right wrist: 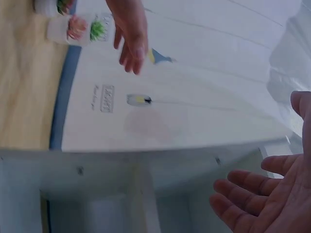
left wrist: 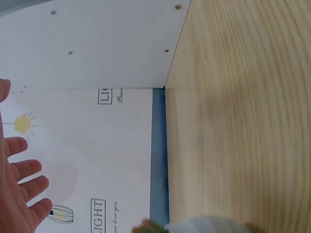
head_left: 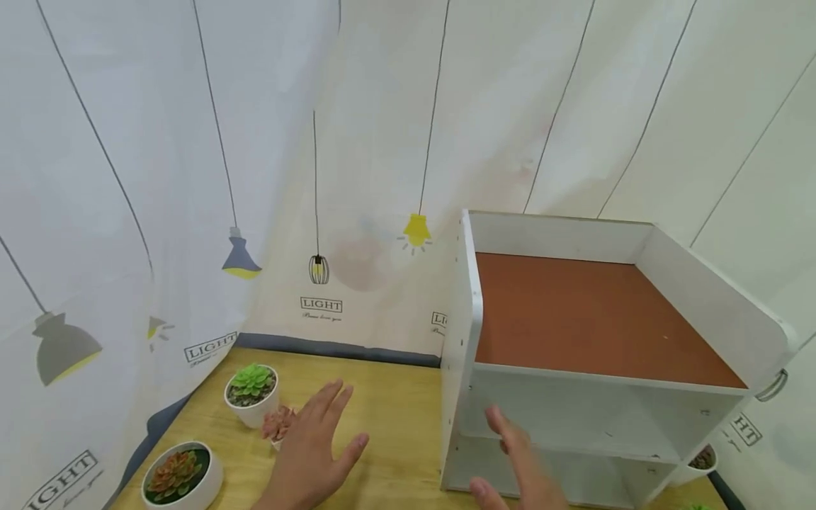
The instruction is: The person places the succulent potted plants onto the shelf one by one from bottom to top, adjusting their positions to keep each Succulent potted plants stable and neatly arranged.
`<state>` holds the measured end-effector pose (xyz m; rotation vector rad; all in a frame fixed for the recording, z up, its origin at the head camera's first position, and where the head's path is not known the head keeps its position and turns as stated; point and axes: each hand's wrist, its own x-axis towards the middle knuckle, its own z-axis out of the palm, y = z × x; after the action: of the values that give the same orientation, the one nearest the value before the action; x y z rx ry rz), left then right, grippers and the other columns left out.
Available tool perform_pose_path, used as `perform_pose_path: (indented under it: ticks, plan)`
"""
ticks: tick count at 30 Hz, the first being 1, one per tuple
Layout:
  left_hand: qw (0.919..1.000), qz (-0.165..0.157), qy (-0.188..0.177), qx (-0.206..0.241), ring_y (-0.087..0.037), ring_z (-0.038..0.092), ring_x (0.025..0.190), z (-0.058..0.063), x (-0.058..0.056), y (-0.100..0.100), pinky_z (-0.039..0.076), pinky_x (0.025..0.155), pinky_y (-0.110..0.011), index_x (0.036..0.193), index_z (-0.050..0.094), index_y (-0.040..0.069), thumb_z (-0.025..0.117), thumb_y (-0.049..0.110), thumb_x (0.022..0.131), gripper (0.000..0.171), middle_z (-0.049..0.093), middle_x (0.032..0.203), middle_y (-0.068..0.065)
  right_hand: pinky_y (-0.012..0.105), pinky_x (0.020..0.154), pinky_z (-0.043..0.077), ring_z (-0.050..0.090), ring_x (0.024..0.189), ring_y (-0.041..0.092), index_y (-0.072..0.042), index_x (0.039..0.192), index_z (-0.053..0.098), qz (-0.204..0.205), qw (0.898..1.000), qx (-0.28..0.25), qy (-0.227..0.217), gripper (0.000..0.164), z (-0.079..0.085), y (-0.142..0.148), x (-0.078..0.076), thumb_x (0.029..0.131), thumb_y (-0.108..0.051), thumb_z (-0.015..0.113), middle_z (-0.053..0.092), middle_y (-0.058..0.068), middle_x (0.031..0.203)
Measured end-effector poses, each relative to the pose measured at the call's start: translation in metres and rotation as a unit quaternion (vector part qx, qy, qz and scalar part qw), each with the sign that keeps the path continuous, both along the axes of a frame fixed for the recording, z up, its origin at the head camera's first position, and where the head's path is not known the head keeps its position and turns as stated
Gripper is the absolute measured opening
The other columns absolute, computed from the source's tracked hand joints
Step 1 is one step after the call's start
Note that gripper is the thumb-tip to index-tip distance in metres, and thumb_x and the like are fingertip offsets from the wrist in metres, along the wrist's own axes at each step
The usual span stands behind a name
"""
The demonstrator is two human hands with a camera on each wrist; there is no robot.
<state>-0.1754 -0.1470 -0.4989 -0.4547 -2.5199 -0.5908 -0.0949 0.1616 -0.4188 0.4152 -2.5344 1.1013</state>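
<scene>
My left hand hovers over the wooden table, palm turned inward, fingers extended and thumb apart, holding nothing. It partly covers a small pink succulent in the head view. My right hand is in front of a white shelf unit with a brown top board. Its fingers are extended and nothing lies between them, as the right wrist view of the hand shows. The unit's open compartments face me below the brown board.
A green succulent in a white pot and a reddish succulent in a white bowl stand at the table's left. Another white pot sits right of the shelf unit. A lamp-printed curtain hangs behind.
</scene>
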Motion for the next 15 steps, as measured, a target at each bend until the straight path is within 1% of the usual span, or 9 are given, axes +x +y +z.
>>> perform_pose_path:
  ticks: [2, 3, 5, 6, 7, 9, 11, 13, 15]
  plan:
    - [0.9999, -0.010, 0.008, 0.006, -0.034, 0.054, 0.139, -0.001, 0.001, 0.006, 0.053, 0.106, -0.058, 0.152, 0.052, 0.013, 0.075, 0.045, 0.093, 0.071, 0.054, 0.154, -0.012, 0.011, 0.101, 0.049, 0.043, 0.137, -0.011, -0.017, 0.163, 0.034, 0.002, 0.998, -0.011, 0.055, 0.084, -0.003, 0.014, 0.000, 0.092, -0.014, 0.079, 0.056, 0.004, 0.151]
    - [0.9998, -0.014, 0.010, 0.008, -0.033, 0.055, 0.139, -0.001, 0.001, 0.008, 0.054, 0.106, -0.057, 0.152, 0.052, 0.013, 0.075, 0.045, 0.093, 0.071, 0.055, 0.153, -0.012, 0.005, 0.100, 0.045, 0.041, 0.135, -0.016, -0.017, 0.163, 0.033, 0.005, 0.997, -0.017, 0.078, 0.087, -0.005, 0.021, -0.001, 0.090, -0.007, 0.078, 0.056, 0.001, 0.151]
    - [0.9997, -0.020, 0.016, 0.007, -0.032, 0.055, 0.139, -0.002, 0.001, 0.013, 0.054, 0.106, -0.056, 0.153, 0.052, 0.014, 0.075, 0.044, 0.093, 0.071, 0.056, 0.152, -0.011, -0.002, 0.100, 0.039, 0.040, 0.134, -0.018, -0.016, 0.164, 0.032, 0.008, 0.995, -0.022, 0.100, 0.090, -0.003, 0.036, -0.004, 0.088, -0.001, 0.077, 0.053, -0.007, 0.151]
    - [0.9996, -0.022, 0.018, 0.005, -0.031, 0.055, 0.139, -0.002, 0.000, 0.015, 0.054, 0.106, -0.055, 0.153, 0.051, 0.014, 0.075, 0.044, 0.093, 0.072, 0.056, 0.152, -0.011, -0.003, 0.100, 0.038, 0.040, 0.134, -0.018, -0.015, 0.164, 0.032, 0.009, 0.994, -0.025, 0.107, 0.091, -0.002, 0.043, -0.006, 0.087, 0.001, 0.077, 0.051, -0.012, 0.151]
    - [0.9995, -0.025, 0.019, 0.006, -0.031, 0.055, 0.139, -0.002, 0.000, 0.017, 0.054, 0.106, -0.055, 0.153, 0.051, 0.014, 0.075, 0.044, 0.093, 0.072, 0.056, 0.152, -0.010, -0.003, 0.100, 0.037, 0.041, 0.133, -0.018, -0.015, 0.164, 0.032, 0.007, 0.993, -0.025, 0.112, 0.091, 0.000, 0.051, -0.007, 0.087, 0.003, 0.076, 0.049, -0.017, 0.151]
    - [0.9994, -0.029, 0.016, 0.005, -0.030, 0.055, 0.139, -0.002, 0.000, 0.021, 0.055, 0.105, -0.055, 0.154, 0.050, 0.014, 0.075, 0.043, 0.093, 0.072, 0.056, 0.153, -0.009, -0.004, 0.099, 0.037, 0.042, 0.132, -0.020, -0.016, 0.164, 0.031, -0.011, 0.994, -0.028, 0.108, 0.089, 0.003, 0.064, -0.008, 0.088, 0.003, 0.074, 0.044, -0.026, 0.150]
    - [0.9994, -0.032, 0.011, 0.006, -0.029, 0.055, 0.139, -0.003, 0.001, 0.025, 0.055, 0.105, -0.054, 0.154, 0.050, 0.015, 0.074, 0.043, 0.094, 0.071, 0.055, 0.153, -0.009, -0.004, 0.097, 0.038, 0.043, 0.129, -0.020, -0.015, 0.164, 0.032, -0.041, 0.994, -0.031, 0.101, 0.086, 0.006, 0.076, -0.007, 0.091, 0.002, 0.073, 0.043, -0.028, 0.147]
    - [0.9993, -0.036, 0.005, 0.009, -0.029, 0.056, 0.138, -0.004, 0.002, 0.030, 0.056, 0.104, -0.054, 0.154, 0.050, 0.015, 0.074, 0.043, 0.094, 0.070, 0.055, 0.154, -0.009, -0.005, 0.096, 0.038, 0.044, 0.126, -0.022, -0.017, 0.164, 0.033, -0.082, 0.992, -0.044, 0.086, 0.081, 0.007, 0.085, -0.004, 0.094, -0.001, 0.071, 0.043, -0.032, 0.144]
    - [0.9992, -0.037, 0.003, 0.012, -0.029, 0.057, 0.137, -0.006, 0.004, 0.035, 0.056, 0.103, -0.052, 0.154, 0.049, 0.015, 0.073, 0.043, 0.095, 0.069, 0.055, 0.153, -0.009, -0.005, 0.095, 0.039, 0.044, 0.123, -0.023, -0.015, 0.163, 0.034, -0.110, 0.989, -0.054, 0.078, 0.077, 0.008, 0.093, -0.003, 0.096, -0.002, 0.070, 0.043, -0.035, 0.140]
